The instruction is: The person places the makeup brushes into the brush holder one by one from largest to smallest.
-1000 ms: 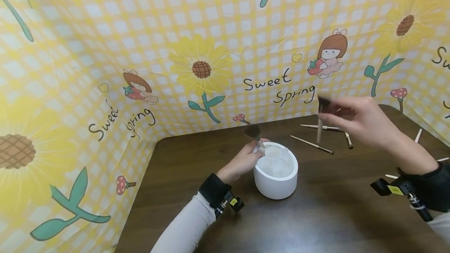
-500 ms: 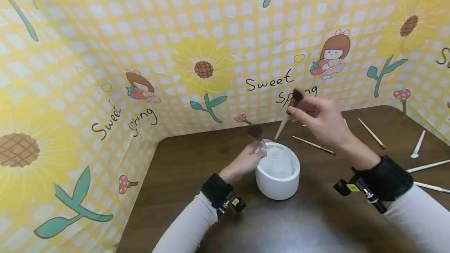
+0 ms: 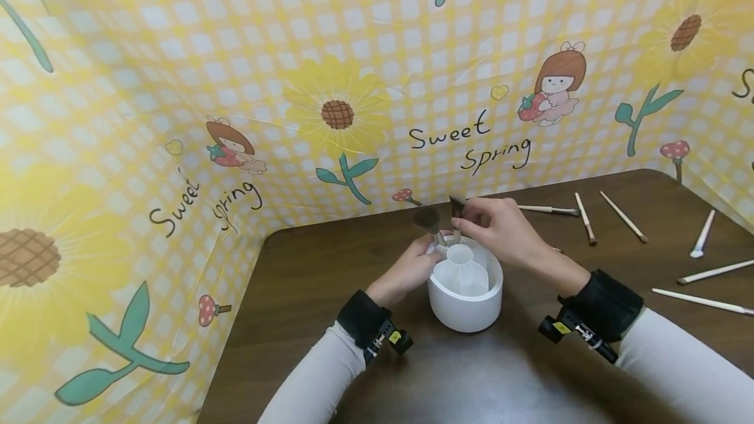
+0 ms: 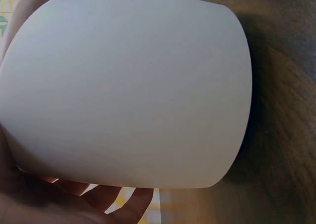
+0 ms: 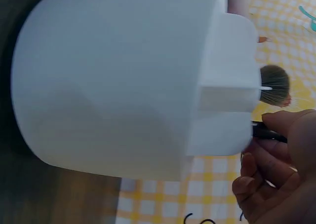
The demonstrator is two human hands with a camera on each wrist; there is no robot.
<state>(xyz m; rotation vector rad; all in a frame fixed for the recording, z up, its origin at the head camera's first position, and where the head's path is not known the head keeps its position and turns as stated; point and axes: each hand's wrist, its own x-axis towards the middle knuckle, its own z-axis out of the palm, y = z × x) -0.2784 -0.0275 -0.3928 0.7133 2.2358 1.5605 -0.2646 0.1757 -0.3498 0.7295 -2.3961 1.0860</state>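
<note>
My L hand (image 3: 409, 267) grips the white brush holder (image 3: 465, 313) on the desk (image 3: 306, 280), prob. to steady it; my R hand (image 3: 502, 231), closed, pinches a makeup brush (image 3: 456, 204) handle-down at the holder's back, prob. sparing bristles.

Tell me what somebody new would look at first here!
Probably the yellow checked cloth with its big sunflowers, filling the background. Next, the white pot on the table, held by the left hand. A fluffy brush sticks up at the pot's back left; the right hand pinches another brush beside it.
</note>
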